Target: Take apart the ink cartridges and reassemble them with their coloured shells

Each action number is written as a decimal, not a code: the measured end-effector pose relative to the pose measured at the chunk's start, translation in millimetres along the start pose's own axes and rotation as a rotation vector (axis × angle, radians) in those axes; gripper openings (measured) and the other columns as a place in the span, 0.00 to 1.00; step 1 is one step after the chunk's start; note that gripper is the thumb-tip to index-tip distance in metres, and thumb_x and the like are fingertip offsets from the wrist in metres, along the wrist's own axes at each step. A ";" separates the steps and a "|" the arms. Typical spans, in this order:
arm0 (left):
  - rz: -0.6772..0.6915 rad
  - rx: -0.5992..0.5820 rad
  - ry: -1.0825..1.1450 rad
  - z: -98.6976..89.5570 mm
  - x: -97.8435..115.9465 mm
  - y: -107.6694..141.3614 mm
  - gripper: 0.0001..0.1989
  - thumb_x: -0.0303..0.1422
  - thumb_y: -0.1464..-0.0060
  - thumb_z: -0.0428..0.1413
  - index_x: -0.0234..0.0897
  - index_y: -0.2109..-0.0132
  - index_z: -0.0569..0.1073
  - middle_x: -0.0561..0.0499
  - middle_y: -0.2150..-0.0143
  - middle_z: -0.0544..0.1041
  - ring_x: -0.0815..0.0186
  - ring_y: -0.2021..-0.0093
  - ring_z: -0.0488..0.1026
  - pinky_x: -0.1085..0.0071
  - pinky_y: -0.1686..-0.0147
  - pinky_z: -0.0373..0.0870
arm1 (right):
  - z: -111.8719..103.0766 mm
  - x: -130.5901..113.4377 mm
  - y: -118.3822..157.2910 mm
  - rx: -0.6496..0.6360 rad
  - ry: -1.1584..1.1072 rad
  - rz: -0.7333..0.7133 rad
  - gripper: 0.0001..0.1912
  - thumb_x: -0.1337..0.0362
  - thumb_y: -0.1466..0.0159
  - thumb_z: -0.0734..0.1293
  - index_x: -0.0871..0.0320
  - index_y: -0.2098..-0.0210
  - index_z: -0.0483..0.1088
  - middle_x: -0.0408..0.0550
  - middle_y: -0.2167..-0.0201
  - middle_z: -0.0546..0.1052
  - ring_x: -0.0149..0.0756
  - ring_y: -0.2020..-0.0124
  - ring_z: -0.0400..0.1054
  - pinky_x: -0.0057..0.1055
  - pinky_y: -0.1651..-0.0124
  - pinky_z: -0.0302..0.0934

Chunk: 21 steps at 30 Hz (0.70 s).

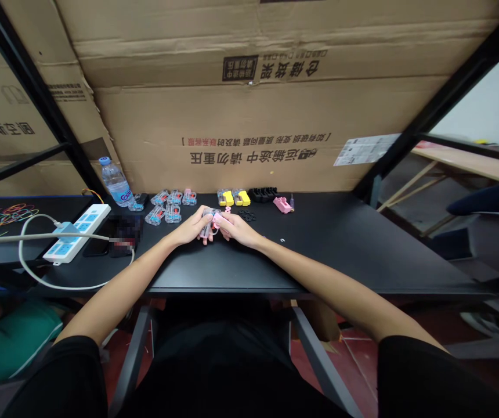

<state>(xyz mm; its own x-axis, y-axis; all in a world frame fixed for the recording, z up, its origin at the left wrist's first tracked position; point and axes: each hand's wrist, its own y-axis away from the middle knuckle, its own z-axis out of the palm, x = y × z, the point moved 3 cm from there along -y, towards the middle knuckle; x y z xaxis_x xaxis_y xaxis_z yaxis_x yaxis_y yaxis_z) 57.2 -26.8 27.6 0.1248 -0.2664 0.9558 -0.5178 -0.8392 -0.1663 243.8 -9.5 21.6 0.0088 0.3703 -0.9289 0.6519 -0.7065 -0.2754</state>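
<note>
Case (206, 230), clear, is held in the left hand (192, 228), mid-clock; the right hand (238, 229) apparently pinches one pink piece (217, 216) against it. A slack pinch could drop either (both look small). Around, left to right: one bottle (118, 184) and five clear cases (173, 198) toward ten o'clock, two yellow blocks (243, 199) at one, one pink shell (282, 205) past two.

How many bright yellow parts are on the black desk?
2, at the back of the desk by the cardboard: left yellow part; right yellow part beside it, next to black parts. Any within the left hand or right hand could be hidden.
</note>
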 end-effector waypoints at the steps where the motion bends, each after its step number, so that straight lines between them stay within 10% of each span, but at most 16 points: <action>1: -0.003 0.002 0.000 -0.3 -0.4 -0.1 0.27 0.60 0.28 0.49 0.40 0.46 0.62 0.52 0.70 0.82 0.66 0.79 0.78 0.75 0.81 0.64 | 0.3 0.8 -0.3 -0.001 -0.004 -0.003 0.26 0.38 0.25 0.64 0.56 0.60 0.70 0.34 0.80 0.62 0.30 0.80 0.58 0.29 0.73 0.61; 13: 0.020 0.280 -0.389 -18.6 18.6 -1.5 0.23 0.54 0.26 0.49 0.39 0.51 0.75 0.47 0.65 0.83 0.60 0.69 0.81 0.66 0.65 0.74 | -16.4 -4.5 -4.8 0.221 -0.114 0.072 0.24 0.41 0.30 0.71 0.55 0.63 0.68 0.35 0.76 0.65 0.25 0.82 0.53 0.27 0.78 0.60; 17: -0.331 0.481 -1.131 -55.2 40.4 17.8 0.20 0.45 0.28 0.53 0.34 0.58 0.81 0.33 0.60 0.85 0.39 0.48 0.83 0.45 0.40 0.71 | -18.8 0.1 -5.2 0.269 -0.103 0.102 0.23 0.41 0.29 0.70 0.55 0.63 0.69 0.37 0.74 0.66 0.24 0.82 0.53 0.27 0.78 0.61; 21: -0.683 0.596 -1.223 -93.6 52.7 39.9 0.25 0.41 0.25 0.45 0.30 0.43 0.81 0.23 0.44 0.82 0.31 0.41 0.80 0.34 0.39 0.68 | -14.2 3.3 -6.2 0.243 -0.086 0.116 0.23 0.42 0.29 0.71 0.56 0.64 0.68 0.38 0.74 0.68 0.25 0.81 0.55 0.26 0.79 0.60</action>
<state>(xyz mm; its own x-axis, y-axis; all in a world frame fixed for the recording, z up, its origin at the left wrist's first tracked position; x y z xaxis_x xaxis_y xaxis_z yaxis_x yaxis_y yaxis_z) -36.1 -29.9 94.0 0.9489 0.2744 0.1556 0.2969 -0.9437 -0.1458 250.6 4.6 23.8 0.0021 0.2334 -0.9724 0.4491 -0.8690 -0.2076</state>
